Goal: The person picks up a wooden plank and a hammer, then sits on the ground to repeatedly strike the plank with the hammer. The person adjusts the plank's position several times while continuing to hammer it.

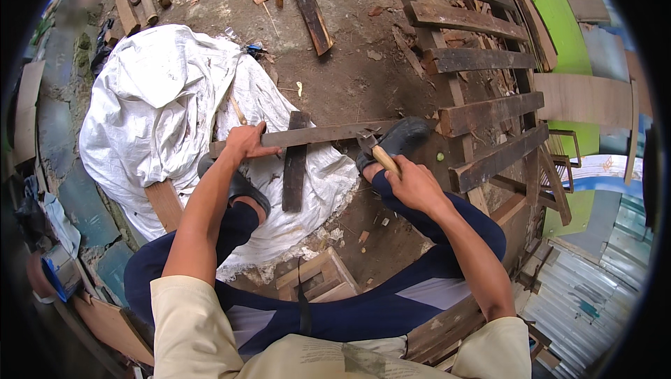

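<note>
My left hand point(244, 142) grips a long, narrow wooden plank point(335, 132) near its left end, thumb stretched along the near edge. The plank lies crosswise over a short dark board point(294, 176), and its right part reaches my right shoe point(405, 138). In my right hand point(417, 186) is a hammer point(384, 158), held by its light wooden handle. Its metal head is over the plank's near edge beside that shoe; I cannot tell whether they touch. A thin light wooden stick point(238, 109) lies just beyond my left hand.
A crumpled white sheet point(161, 99) spreads under the boards and my left shoe point(246, 194). To the right stands a slatted wooden pallet point(482, 61). Loose timber point(306, 5) lies ahead on the dirt, and a small wooden frame point(325, 275) sits between my legs.
</note>
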`<control>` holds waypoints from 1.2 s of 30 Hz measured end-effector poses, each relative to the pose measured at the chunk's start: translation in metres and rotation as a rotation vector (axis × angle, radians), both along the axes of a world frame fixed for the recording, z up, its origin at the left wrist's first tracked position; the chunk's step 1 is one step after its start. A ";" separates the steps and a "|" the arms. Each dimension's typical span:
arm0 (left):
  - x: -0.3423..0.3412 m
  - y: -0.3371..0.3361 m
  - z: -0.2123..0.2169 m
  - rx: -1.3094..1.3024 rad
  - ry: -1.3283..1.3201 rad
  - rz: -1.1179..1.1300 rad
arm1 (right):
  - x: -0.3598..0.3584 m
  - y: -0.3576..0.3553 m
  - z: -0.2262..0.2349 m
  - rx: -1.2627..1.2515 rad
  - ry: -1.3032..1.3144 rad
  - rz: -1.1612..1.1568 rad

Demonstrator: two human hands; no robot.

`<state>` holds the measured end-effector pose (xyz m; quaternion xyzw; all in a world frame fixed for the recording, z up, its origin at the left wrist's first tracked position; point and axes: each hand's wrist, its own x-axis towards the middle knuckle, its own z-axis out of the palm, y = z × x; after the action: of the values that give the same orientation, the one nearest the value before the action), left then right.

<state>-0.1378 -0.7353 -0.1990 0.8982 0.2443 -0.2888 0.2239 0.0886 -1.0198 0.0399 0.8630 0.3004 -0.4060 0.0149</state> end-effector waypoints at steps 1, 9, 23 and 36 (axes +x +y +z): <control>-0.002 0.000 0.000 0.009 -0.037 0.011 | 0.003 0.010 -0.003 0.025 -0.019 0.036; -0.014 -0.017 -0.002 0.138 -0.267 -0.020 | -0.003 0.030 0.009 0.157 -0.066 -0.052; 0.039 0.034 -0.005 0.135 -0.036 0.114 | 0.017 -0.015 0.047 0.105 0.070 -0.234; 0.049 0.045 -0.024 0.128 -0.053 0.132 | 0.017 -0.028 0.032 0.051 0.073 -0.179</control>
<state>-0.0885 -0.6902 -0.2231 0.9000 0.3147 -0.2335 0.1910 0.1057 -1.0476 0.0722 0.8710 0.2328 -0.4292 -0.0544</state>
